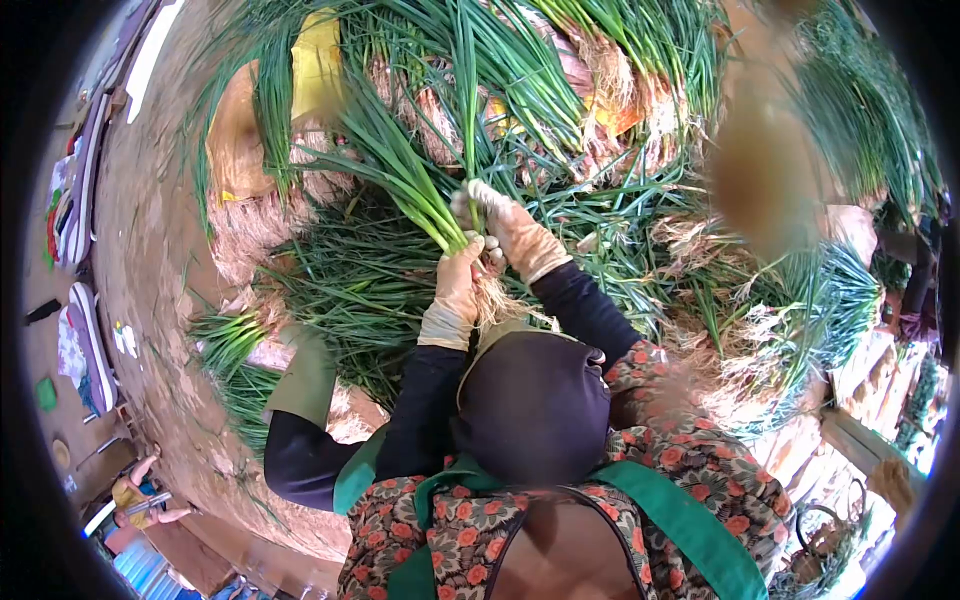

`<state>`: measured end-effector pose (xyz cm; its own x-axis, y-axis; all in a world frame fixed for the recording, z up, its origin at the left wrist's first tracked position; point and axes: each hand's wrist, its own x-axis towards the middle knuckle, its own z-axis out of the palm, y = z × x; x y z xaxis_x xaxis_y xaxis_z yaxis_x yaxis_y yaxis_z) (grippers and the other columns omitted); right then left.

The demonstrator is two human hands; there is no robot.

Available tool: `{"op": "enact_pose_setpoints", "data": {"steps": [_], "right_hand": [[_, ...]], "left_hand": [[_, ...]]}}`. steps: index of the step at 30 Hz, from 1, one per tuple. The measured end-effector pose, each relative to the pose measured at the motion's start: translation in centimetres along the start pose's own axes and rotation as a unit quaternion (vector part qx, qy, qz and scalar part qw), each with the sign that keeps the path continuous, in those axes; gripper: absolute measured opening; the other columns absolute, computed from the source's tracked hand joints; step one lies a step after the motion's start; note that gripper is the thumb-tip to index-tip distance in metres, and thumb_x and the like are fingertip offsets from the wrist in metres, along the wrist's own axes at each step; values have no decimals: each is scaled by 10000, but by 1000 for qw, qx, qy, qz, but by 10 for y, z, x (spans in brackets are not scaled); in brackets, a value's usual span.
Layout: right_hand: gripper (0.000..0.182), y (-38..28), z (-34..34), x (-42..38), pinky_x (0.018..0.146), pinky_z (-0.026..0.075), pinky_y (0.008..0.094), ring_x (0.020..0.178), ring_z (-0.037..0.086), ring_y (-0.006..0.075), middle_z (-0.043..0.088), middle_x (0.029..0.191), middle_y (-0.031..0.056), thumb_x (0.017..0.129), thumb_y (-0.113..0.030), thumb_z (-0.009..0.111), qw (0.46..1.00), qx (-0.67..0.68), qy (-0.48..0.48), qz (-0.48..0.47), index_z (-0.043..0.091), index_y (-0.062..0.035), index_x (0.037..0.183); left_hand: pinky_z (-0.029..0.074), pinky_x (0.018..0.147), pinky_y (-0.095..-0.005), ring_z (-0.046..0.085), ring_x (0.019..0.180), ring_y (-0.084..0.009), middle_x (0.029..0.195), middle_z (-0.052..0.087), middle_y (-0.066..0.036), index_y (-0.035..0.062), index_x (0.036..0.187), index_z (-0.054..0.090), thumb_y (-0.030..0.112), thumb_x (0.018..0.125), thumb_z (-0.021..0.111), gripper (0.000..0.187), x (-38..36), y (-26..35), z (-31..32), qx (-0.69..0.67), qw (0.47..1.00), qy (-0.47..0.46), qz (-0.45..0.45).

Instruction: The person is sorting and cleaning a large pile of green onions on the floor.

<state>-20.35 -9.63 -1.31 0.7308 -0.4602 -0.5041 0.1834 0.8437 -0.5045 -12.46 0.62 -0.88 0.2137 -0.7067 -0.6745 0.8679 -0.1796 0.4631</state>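
Note:
My left hand (456,285), gloved with a dark sleeve above the cuff, is closed around a bunch of green onions (425,208). Their green leaves fan up and to the left. Pale stringy roots (490,300) hang below the hand. Just above and to the right, my right hand (510,228) wears a dirty whitish glove. Its fingers pinch a single green onion stalk (471,120) that points upward. The two hands nearly touch. Beneath them lies a wide heap of loose green leaves (360,275).
Several bundles of green onions with roots (600,95) lie across the top. More rooty bunches (740,340) lie on the right. A yellow wrapper (316,65) is at upper left. Brown ground (150,290) runs along the left, where another person (140,495) is at lower left.

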Motion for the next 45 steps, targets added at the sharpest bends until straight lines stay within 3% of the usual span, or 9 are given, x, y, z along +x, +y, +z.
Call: {"op": "enact_pose_setpoints", "data": {"steps": [8, 11, 14, 20, 30, 34, 40, 42, 45], "right_hand": [[238, 7, -39, 30, 413, 227, 219, 414, 238, 70, 234, 515, -71, 955, -218, 402, 894, 402, -166, -105, 515, -10, 931], [234, -18, -65, 15, 543, 366, 253, 602, 421, 123, 462, 703, 8, 915, -193, 479, 986, -30, -114, -115, 546, -2, 1032], [337, -15, -58, -13, 848, 459, 322, 1011, 573, 257, 601, 1106, 143, 878, -284, 555, 748, -639, -150, -93, 574, -17, 1084], [304, -70, -123, -15, 780, 480, 398, 880, 622, 323, 644, 921, 182, 805, -279, 612, 651, -654, 339, -182, 610, -55, 1010], [211, -14, -26, -45, 653, 469, 425, 742, 605, 369, 612, 749, 191, 848, -274, 536, 759, -626, 67, -168, 561, -73, 906], [145, -26, -28, -21, 642, 472, 442, 707, 611, 341, 606, 704, 174, 824, -212, 532, 518, -822, 119, -207, 539, -67, 821], [238, -20, -36, -5, 602, 459, 298, 651, 537, 136, 588, 718, 93, 912, -231, 508, 908, -404, -16, -114, 597, -35, 1012], [320, -28, 0, -19, 646, 473, 373, 730, 615, 257, 625, 775, 150, 879, -313, 560, 706, -695, 64, -116, 586, -13, 986], [388, -1, -27, -1, 748, 467, 410, 833, 605, 364, 638, 858, 194, 873, -369, 517, 721, -639, 132, -234, 595, -41, 1065]], "left_hand": [[355, 512, -209, 372, 475, -27, 537, 357, 80, 20, 1011, 542, 302, 876, 588, 315, -7, 19, 1, -356, 891, -241, -148], [353, 535, -198, 354, 441, -28, 533, 334, 82, 16, 1192, 490, 328, 898, 553, 433, -28, 44, 17, -431, 819, -346, -156], [359, 545, -204, 306, 422, -32, 516, 313, 85, 55, 1108, 519, 265, 908, 548, 292, -12, 55, -1, -279, 912, -289, -87], [502, 582, -298, 570, 636, -110, 790, 593, 2, 93, 1071, 533, 139, 861, 603, 225, -6, 35, 7, -108, 984, -125, -65], [345, 373, -179, 455, 428, -54, 556, 532, -2, 79, 892, 608, 207, 843, 632, 139, 12, 12, 3, 259, 966, 18, -24], [330, 355, -168, 457, 424, -51, 562, 552, -7, 60, 865, 611, 233, 843, 635, 177, 1, 17, 5, 320, 947, 18, -14], [344, 327, -179, 488, 402, -67, 563, 562, -27, 30, 787, 599, 238, 829, 648, 219, 3, 8, -5, 286, 957, 31, 37], [360, 326, -185, 492, 401, -74, 593, 572, -36, 20, 791, 582, 200, 840, 633, 193, 5, 8, -3, 300, 953, 40, 13], [399, 368, -182, 511, 424, -79, 622, 599, -60, 0, 798, 583, 133, 860, 599, 148, 5, 6, 1, 212, 975, 37, 57]]}}
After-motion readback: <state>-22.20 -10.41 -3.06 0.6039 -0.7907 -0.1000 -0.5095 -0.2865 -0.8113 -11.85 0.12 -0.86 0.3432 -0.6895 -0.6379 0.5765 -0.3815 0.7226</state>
